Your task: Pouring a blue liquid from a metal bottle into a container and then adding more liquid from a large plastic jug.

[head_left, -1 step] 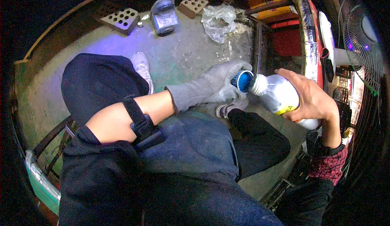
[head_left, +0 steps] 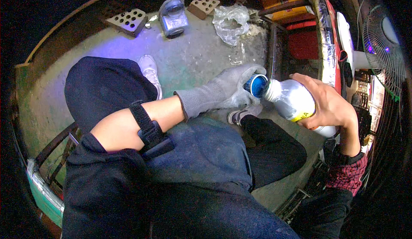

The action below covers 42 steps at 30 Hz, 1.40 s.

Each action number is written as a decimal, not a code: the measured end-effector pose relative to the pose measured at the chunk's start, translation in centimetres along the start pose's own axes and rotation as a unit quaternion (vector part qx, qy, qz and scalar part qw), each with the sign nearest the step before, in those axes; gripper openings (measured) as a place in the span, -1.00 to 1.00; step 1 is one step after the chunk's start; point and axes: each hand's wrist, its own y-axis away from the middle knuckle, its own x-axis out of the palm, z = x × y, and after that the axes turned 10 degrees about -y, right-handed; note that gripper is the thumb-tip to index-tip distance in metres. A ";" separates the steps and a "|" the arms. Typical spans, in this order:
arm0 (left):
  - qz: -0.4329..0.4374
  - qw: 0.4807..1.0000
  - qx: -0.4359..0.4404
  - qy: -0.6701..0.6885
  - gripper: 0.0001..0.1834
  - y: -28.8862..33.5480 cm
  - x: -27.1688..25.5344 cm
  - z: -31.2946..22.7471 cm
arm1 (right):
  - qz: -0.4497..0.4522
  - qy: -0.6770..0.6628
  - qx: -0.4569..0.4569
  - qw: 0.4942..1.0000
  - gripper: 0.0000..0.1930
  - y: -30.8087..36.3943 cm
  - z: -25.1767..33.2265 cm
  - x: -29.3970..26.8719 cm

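Head view: left hand (head_left: 237, 85) closed around blue container (head_left: 258, 86), right hand (head_left: 334, 101) around bottle (head_left: 293, 97), label (head_left: 304, 114) partly behind fingers (head_left: 307, 122).

Black forearm strap (head_left: 145, 121), fuzzy-looking, dark block (head_left: 159, 149) at its lower end; handward of the strap, left hand (head_left: 238, 86) in grey knit glove (head_left: 214, 92), ribbed cuff (head_left: 188, 105); elbowward, black left sleeve (head_left: 101, 179). Right of the strap, scuffed blue cloth (head_left: 201, 149), then black right sleeve (head_left: 324, 211) with red-and-black checked cuff (head_left: 348, 174). Above the strap, black trousers (head_left: 107, 80), pale shoe (head_left: 149, 73)
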 end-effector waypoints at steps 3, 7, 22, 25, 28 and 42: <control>0.001 1.000 -0.003 -0.011 -0.30 -0.1 0.0 0.1 | -0.009 0.015 -0.008 1.000 -0.11 0.1 0.0 0.2; 0.008 1.000 -0.018 0.019 -0.29 0.0 0.1 0.5 | -0.007 0.020 -0.023 1.000 -0.10 0.0 -0.4 0.4; 0.003 0.996 -0.028 0.086 -0.25 -0.1 0.9 1.3 | -0.010 0.009 -0.001 1.000 -0.10 0.4 -0.5 0.8; 0.006 0.998 -0.027 0.062 -0.26 -0.2 1.0 1.2 | -0.013 0.004 0.000 1.000 -0.09 0.6 -0.7 0.8; 0.008 0.994 -0.026 0.105 -0.28 -0.1 1.1 1.4 | -0.011 -0.004 0.002 1.000 -0.09 0.4 -0.6 0.9; 0.001 0.999 -0.053 0.011 -0.34 -0.1 0.9 0.7 | -0.018 0.013 -0.018 1.000 -0.09 0.2 -1.1 1.4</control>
